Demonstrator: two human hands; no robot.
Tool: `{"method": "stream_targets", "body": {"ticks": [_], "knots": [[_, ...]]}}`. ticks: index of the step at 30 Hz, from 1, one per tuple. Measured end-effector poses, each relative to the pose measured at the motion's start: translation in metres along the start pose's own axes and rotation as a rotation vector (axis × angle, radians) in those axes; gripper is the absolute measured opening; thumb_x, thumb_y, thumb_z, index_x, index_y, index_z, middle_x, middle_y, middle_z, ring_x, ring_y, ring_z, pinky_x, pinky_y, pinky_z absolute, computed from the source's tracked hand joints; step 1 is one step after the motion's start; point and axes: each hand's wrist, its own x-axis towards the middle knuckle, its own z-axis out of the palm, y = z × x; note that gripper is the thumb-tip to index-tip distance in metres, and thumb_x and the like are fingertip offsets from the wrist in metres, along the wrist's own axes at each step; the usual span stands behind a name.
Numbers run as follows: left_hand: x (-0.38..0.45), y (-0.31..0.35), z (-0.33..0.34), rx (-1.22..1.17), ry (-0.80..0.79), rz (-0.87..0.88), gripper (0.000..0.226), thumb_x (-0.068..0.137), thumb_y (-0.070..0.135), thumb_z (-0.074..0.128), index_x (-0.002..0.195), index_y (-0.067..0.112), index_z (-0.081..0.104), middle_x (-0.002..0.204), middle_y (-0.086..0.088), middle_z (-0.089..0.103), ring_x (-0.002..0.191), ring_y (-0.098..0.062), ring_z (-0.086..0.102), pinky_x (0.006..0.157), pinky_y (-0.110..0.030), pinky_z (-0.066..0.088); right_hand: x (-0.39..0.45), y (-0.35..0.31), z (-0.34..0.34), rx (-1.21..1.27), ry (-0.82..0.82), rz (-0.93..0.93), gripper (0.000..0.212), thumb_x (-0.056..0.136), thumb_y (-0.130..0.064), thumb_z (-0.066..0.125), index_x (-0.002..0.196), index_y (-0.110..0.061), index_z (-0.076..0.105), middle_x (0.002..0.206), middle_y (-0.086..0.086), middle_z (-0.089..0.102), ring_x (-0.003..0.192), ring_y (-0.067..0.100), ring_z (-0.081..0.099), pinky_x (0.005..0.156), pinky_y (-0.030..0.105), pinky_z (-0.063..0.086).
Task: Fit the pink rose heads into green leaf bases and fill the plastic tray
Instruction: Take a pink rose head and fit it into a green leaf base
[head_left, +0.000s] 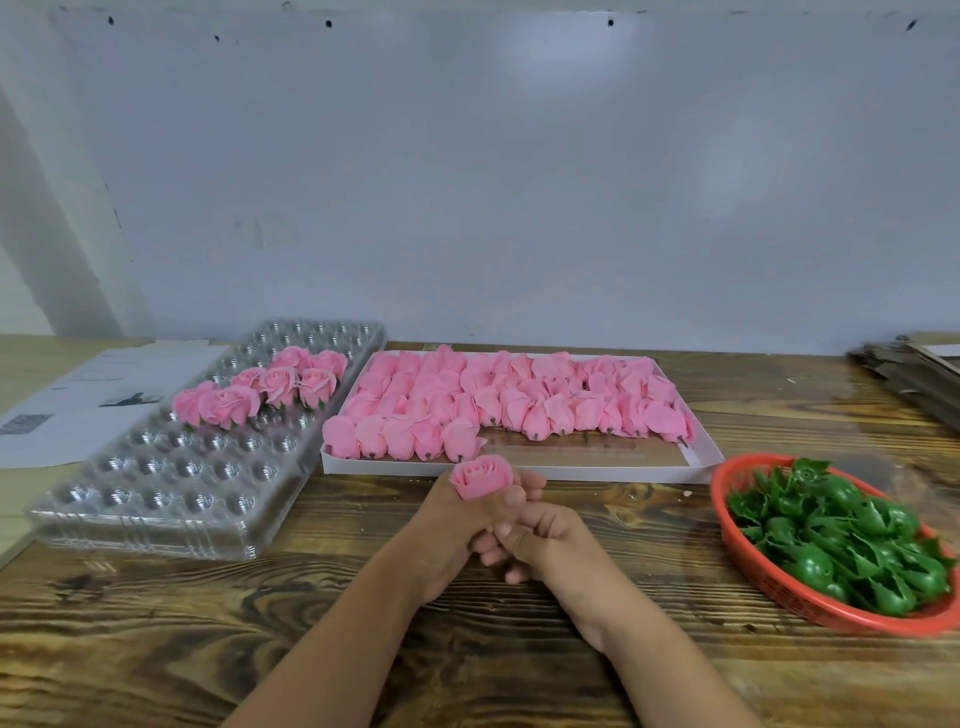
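The left hand (457, 519) is gripping a pink rose head (480, 475), bloom facing up, while the right hand (540, 535) is curling in beneath it (leaf base hidden, if any). The plastic tray (171, 514) is lying left, nearer the left hand.

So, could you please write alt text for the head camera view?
Two hands, left hand and right hand, meet over a wooden table, holding a pink rose head. Behind lie a partly filled clear plastic tray and a white box of rose heads; a red basket of green leaf bases sits right.
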Motion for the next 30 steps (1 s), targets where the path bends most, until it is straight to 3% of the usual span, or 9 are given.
{"method": "stream_targets", "body": {"ticks": [4,6,10,14,18,20,26,28,30], "knots": [[-0.003,0.003,0.004,-0.020,-0.020,0.014,0.033,0.068,0.048,0.084,0.090,0.024,0.079,0.084,-0.019,0.058,0.068,-0.026,0.046,0.063,-0.031,0.040,0.000,0.002,0.000,-0.050,-0.013,-0.016,0.024,0.100,-0.001,0.050,0.089,-0.007,0.070,0.083,0.003,0.074,0.074,0.006,0.065,0.060,0.018,0.048],[-0.003,0.003,0.003,-0.041,-0.047,0.030,0.035,0.063,0.053,0.088,0.085,0.028,0.079,0.097,-0.017,0.063,0.071,-0.025,0.050,0.065,-0.031,0.040,-0.001,0.000,0.000,-0.075,-0.034,-0.020,0.025,0.100,-0.002,0.049,0.088,-0.009,0.070,0.083,0.002,0.074,0.074,0.006,0.065,0.061,0.018,0.048],[-0.003,0.002,0.003,-0.042,-0.038,0.040,0.025,0.067,0.047,0.085,0.079,0.027,0.079,0.105,-0.025,0.057,0.052,-0.007,0.053,0.052,-0.019,0.045,-0.001,0.000,0.001,-0.078,-0.044,-0.009,0.025,0.101,-0.002,0.048,0.089,-0.008,0.069,0.082,0.001,0.073,0.074,0.005,0.063,0.061,0.018,0.048],[0.000,0.000,0.006,-0.009,0.067,0.031,0.020,0.067,0.045,0.081,0.080,0.029,0.080,0.097,-0.016,0.070,0.070,-0.011,0.068,0.058,-0.022,0.053,0.000,0.005,0.004,-0.046,0.053,-0.088,0.012,0.095,0.000,0.058,0.095,-0.002,0.069,0.081,0.008,0.067,0.077,0.011,0.062,0.064,0.021,0.052],[0.003,-0.007,0.007,-0.038,0.139,0.041,0.035,0.064,0.041,0.086,0.090,0.018,0.081,0.091,-0.013,0.077,0.083,-0.022,0.074,0.072,-0.027,0.060,0.000,0.008,0.011,-0.078,0.131,-0.250,0.031,0.084,0.010,0.067,0.107,-0.011,0.068,0.073,0.002,0.067,0.072,0.008,0.063,0.071,0.019,0.051],[0.004,-0.009,0.007,-0.024,0.155,0.064,0.037,0.067,0.040,0.086,0.094,0.015,0.081,0.092,-0.013,0.077,0.086,-0.024,0.074,0.075,-0.029,0.060,0.001,0.010,0.014,-0.093,0.175,-0.285,0.030,0.085,0.009,0.067,0.105,-0.012,0.070,0.075,0.001,0.070,0.073,0.007,0.065,0.071,0.019,0.051],[0.002,-0.007,0.009,0.052,0.155,0.093,0.032,0.073,0.044,0.082,0.096,0.022,0.080,0.093,-0.013,0.076,0.083,-0.020,0.069,0.070,-0.032,0.057,0.001,0.013,0.008,-0.215,0.173,-0.252,0.010,0.096,-0.006,0.060,0.095,-0.010,0.069,0.084,0.023,0.065,0.075,0.018,0.059,0.075,0.046,0.051],[0.001,-0.004,0.008,0.075,0.145,0.082,0.033,0.072,0.047,0.082,0.096,0.024,0.080,0.102,-0.017,0.074,0.089,-0.021,0.069,0.075,-0.038,0.055,0.001,0.012,0.004,-0.254,0.080,-0.240,0.014,0.097,-0.014,0.058,0.094,-0.004,0.067,0.082,0.020,0.064,0.077,0.016,0.057,0.072,0.040,0.048],[-0.001,-0.001,0.006,0.104,0.129,0.075,0.033,0.073,0.050,0.080,0.095,0.025,0.081,0.092,-0.011,0.075,0.083,-0.015,0.068,0.068,-0.031,0.053,0.000,0.010,0.002,-0.241,0.020,-0.218,0.021,0.094,-0.023,0.056,0.095,-0.005,0.067,0.081,0.006,0.064,0.078,0.012,0.057,0.070,0.028,0.046]]}}
